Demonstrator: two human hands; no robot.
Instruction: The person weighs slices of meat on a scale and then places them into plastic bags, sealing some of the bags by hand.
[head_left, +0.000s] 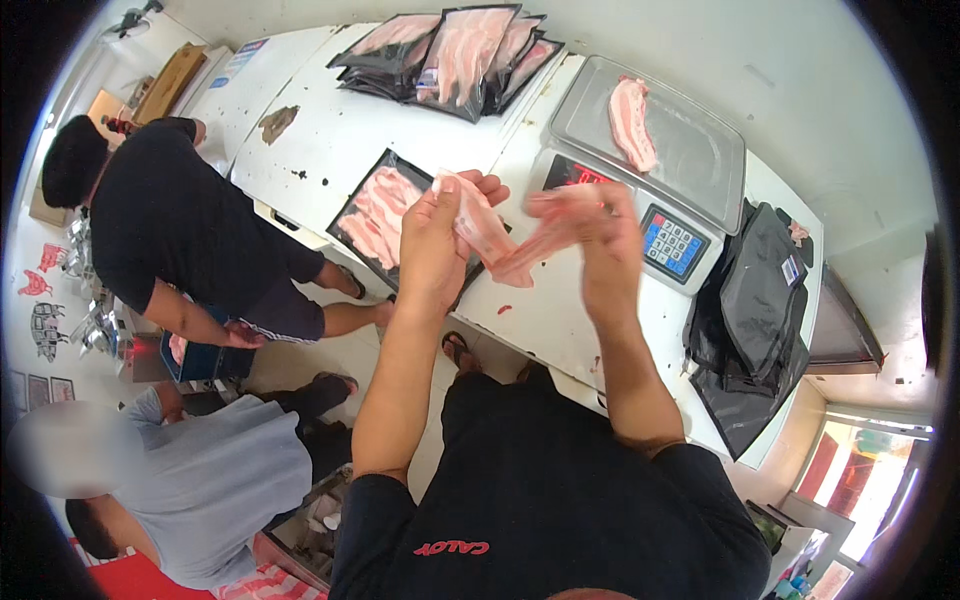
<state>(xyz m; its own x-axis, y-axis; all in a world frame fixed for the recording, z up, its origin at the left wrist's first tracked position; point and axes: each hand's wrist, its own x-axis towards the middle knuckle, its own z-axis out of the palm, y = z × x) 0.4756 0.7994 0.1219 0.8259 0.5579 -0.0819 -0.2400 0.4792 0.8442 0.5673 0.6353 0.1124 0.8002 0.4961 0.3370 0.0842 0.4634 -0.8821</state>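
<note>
A strip of raw pork belly (484, 225) stretches between my two hands over the white worktop. My left hand (435, 251) pinches its upper end between thumb and fingers. My right hand (611, 232), blurred, holds the other end in front of the digital scale's display. Where the strip sags in the middle, it looks folded or twisted. Behind my left hand, several pork slices (382, 214) lie on a black-backed plastic bag, partly hidden by that hand. One more pork belly strip (634, 127) rests on the steel pan of the digital scale (694, 150).
Filled vacuum bags of pork (469, 56) are stacked at the worktop's far edge. Flat black bags (765, 300) lie right of the scale, with a meat scrap (799, 232) beside them. Two people, one in black (180, 217) and one in grey (210, 487), work at the left.
</note>
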